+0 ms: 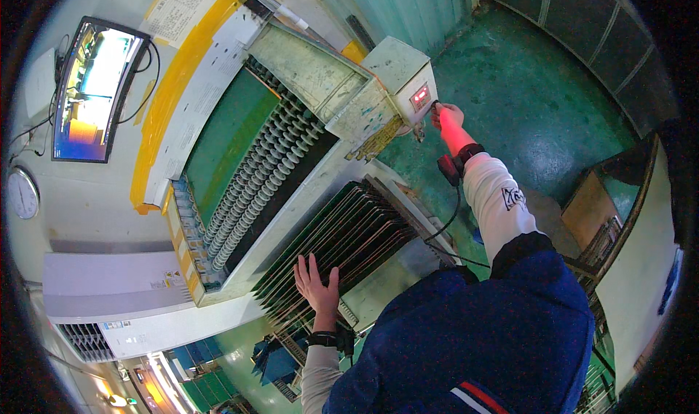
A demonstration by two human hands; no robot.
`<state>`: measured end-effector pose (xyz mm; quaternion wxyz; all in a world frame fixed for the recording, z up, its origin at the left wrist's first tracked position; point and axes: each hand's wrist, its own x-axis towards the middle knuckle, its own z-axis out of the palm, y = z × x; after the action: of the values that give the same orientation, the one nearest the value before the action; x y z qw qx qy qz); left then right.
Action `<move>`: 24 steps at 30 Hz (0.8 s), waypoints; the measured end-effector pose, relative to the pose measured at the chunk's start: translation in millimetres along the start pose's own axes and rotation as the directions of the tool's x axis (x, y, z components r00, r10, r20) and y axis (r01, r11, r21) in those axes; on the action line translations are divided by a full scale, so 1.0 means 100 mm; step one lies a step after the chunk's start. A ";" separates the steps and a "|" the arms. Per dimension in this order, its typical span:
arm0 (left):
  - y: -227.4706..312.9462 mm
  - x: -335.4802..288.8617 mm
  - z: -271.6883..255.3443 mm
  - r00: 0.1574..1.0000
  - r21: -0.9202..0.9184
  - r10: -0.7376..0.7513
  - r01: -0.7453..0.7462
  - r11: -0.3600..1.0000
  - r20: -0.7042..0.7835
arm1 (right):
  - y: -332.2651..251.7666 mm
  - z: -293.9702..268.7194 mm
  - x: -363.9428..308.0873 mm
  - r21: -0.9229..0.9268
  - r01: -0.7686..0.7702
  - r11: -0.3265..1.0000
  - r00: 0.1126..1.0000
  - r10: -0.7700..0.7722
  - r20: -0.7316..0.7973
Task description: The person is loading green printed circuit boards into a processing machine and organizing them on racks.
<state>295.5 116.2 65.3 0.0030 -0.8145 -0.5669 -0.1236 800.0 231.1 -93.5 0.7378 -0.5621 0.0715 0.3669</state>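
Lower centre of frame: left hand point(316, 281) lies flat, fingers spread, on a stack of dark green boards point(342, 239) in the machine's tray. Upper right of centre, right hand point(445, 115) reaches to the pale control box point(403, 75), fingertip at its red-lit panel point(420, 97); other fingers curled. Roller conveyor point(262, 174) sits left of the boards.

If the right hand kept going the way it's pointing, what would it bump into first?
The right hand reaches toward the pale control box with the small red display. Its fingertips look already at or almost on that panel, so the box would come first, though depth is hard to judge in this view.
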 end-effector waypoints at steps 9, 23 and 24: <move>0.01 -0.01 -0.01 1.000 0.003 -0.010 0.010 1.000 0.019 | -0.03 0.02 -0.03 -0.040 -0.017 0.999 0.999 0.016 -0.037; 0.01 0.00 -0.01 1.000 -0.007 0.003 -0.003 1.000 0.014 | -0.01 0.00 -0.01 -0.029 -0.016 0.999 1.000 0.015 -0.026; 0.01 0.00 -0.02 1.000 -0.006 0.002 -0.002 1.000 0.016 | -0.01 0.01 -0.02 -0.036 -0.016 0.999 0.999 0.015 -0.029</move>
<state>295.6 115.6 66.8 -0.0037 -0.8160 -0.5657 -0.1187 799.4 231.1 -91.1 0.7236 -0.5798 0.0798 0.3658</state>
